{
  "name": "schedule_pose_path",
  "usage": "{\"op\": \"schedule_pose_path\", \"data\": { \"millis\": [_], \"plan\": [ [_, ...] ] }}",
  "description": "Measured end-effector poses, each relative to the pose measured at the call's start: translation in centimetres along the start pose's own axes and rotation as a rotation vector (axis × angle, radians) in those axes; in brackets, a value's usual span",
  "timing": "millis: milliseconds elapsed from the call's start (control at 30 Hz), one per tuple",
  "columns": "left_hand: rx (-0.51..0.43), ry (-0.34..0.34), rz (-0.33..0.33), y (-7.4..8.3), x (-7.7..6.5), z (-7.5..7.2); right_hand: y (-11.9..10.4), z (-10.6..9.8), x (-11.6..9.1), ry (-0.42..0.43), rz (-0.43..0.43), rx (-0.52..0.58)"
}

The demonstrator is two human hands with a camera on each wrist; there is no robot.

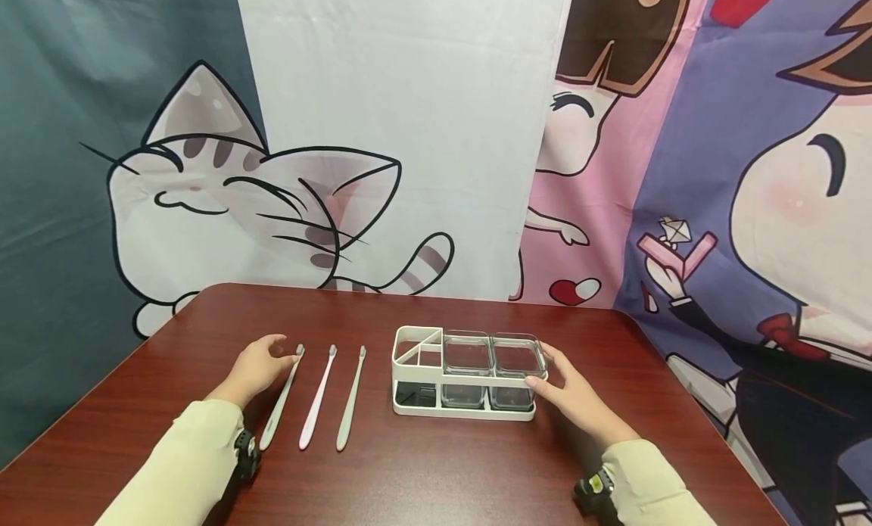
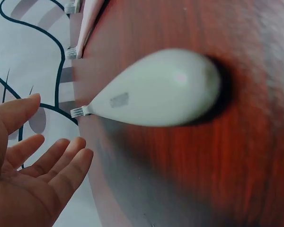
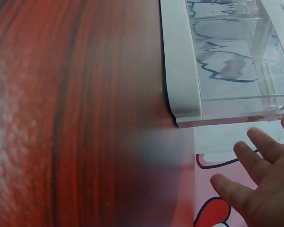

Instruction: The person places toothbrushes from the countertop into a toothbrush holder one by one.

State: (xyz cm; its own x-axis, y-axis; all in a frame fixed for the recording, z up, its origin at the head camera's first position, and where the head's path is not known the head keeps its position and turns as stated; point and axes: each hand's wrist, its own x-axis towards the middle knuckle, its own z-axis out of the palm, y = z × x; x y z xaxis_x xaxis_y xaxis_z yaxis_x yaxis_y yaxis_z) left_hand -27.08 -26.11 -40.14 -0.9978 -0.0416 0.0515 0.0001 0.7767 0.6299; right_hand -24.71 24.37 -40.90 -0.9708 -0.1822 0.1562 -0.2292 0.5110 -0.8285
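Observation:
Three toothbrushes lie side by side on the table in the head view: a pale green one (image 1: 279,409) at left, a pink-and-white one (image 1: 317,399) in the middle and another pale green one (image 1: 350,409). My left hand (image 1: 257,368) is beside the head of the leftmost brush, fingers loosely bent; in the left wrist view a gap shows between the fingers (image 2: 68,177) and that brush (image 2: 156,92). A white toothbrush holder (image 1: 417,372) with two clear cups (image 1: 467,353) stands further right. At its right end is my right hand (image 1: 579,397), thumb at the front corner, fingers extended.
The reddish-brown wooden table (image 1: 436,473) carries everything. Behind its far edge hangs a cartoon backdrop (image 1: 409,94) with a cat and figures. A dark wrist camera is strapped at each pale sleeve (image 1: 197,458).

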Motion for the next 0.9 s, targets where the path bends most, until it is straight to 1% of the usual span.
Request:
{"op": "schedule_pose_path", "data": {
  "millis": [200,267,333,533,633,767,900],
  "plan": [
    [-0.042,-0.008,0.001,0.0,0.2,0.1,0.0,0.1,0.0,-0.027,-0.005,0.071],
    [-0.071,-0.017,-0.011,-0.1,0.4,0.2,0.0,0.1,0.0,-0.032,-0.001,0.088],
    [-0.111,-0.029,-0.027,-0.2,0.5,0.4,0.0,0.1,0.0,-0.036,0.007,0.100],
    [-0.272,-0.065,-0.091,-0.5,0.8,0.6,-0.1,0.1,0.0,-0.050,0.024,0.112],
    [-0.321,-0.092,-0.122,-0.5,1.0,0.6,-0.2,0.1,0.0,-0.054,0.032,0.103],
    [-0.324,-0.133,-0.148,-0.3,1.1,0.7,-0.3,0.1,-0.1,-0.054,0.039,0.096],
    [-0.326,-0.147,-0.156,-0.2,1.3,0.8,-0.5,0.0,-0.1,-0.052,0.023,0.097]
  ]
}}
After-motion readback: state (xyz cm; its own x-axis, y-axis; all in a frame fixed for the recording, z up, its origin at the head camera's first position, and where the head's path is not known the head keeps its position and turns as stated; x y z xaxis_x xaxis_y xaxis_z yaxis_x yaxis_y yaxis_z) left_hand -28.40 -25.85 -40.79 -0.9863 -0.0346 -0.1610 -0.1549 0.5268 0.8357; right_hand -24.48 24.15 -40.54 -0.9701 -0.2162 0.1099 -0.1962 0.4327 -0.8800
